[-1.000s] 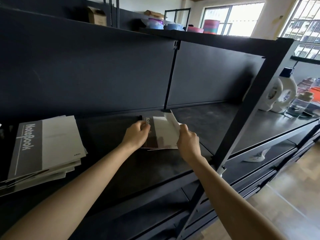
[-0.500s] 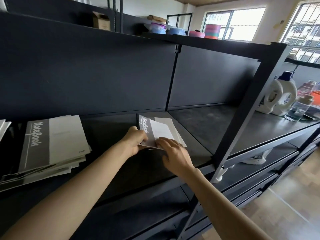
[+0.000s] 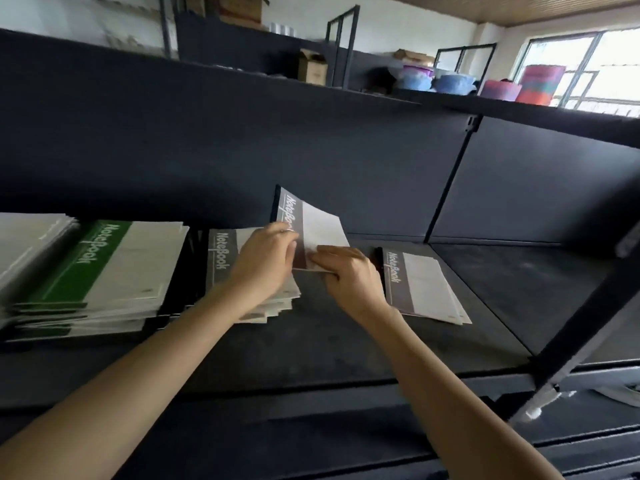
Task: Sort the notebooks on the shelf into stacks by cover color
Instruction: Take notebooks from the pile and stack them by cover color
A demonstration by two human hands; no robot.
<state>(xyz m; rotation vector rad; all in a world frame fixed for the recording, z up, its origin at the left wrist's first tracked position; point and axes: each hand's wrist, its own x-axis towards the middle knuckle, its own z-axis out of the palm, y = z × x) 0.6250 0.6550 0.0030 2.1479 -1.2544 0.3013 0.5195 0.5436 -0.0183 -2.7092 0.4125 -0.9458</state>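
Both hands hold one brown-and-white notebook tilted up off the dark shelf. My left hand grips its left edge, and my right hand pinches its near edge. Under my left hand lies a stack of grey-and-white notebooks. A stack topped by a green-and-white notebook lies further left. Brown-and-white notebooks lie flat on the shelf just right of my right hand.
A black upright post crosses the shelf front on the right. A vertical divider splits the back panel. More white notebooks sit at the far left edge. Boxes and coloured tubs stand on the shelf above.
The view has swung left, bringing the grey and green stacks into sight. Both hands left the brown notebooks on the right and now hold a brown-and-white notebook raised over the grey stack.
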